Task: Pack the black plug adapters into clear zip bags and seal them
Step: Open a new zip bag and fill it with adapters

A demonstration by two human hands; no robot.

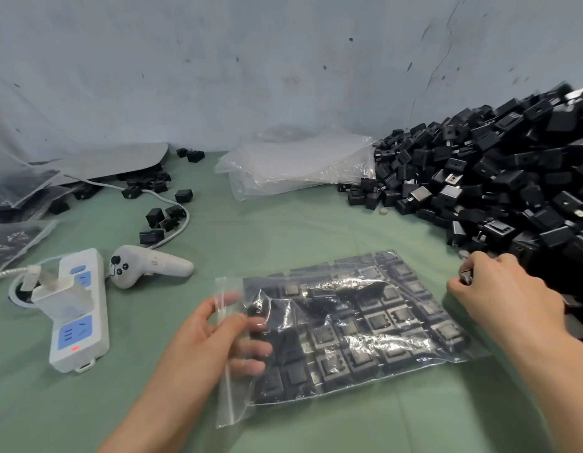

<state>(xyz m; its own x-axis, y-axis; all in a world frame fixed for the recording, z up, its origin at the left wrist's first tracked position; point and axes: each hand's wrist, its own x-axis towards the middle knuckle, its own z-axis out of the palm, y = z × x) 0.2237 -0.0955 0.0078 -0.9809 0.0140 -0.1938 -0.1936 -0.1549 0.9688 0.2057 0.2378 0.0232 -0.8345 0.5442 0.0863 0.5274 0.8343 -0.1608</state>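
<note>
A clear zip bag (349, 325) lies flat on the green cloth, filled with rows of black plug adapters. Its open mouth faces left. My left hand (215, 335) holds that mouth, with the fingers reaching inside the plastic and the thumb on the zip strip. My right hand (493, 289) sits at the foot of a big heap of loose black plug adapters (499, 178) on the right and grips one black adapter (466, 275) between its curled fingers.
A stack of empty clear bags (296, 165) lies at the back centre. A white power strip (77, 308) with cable, a white handheld controller (149, 266) and scattered adapters (159, 217) sit on the left. Filled bags (12, 197) lie at the far left.
</note>
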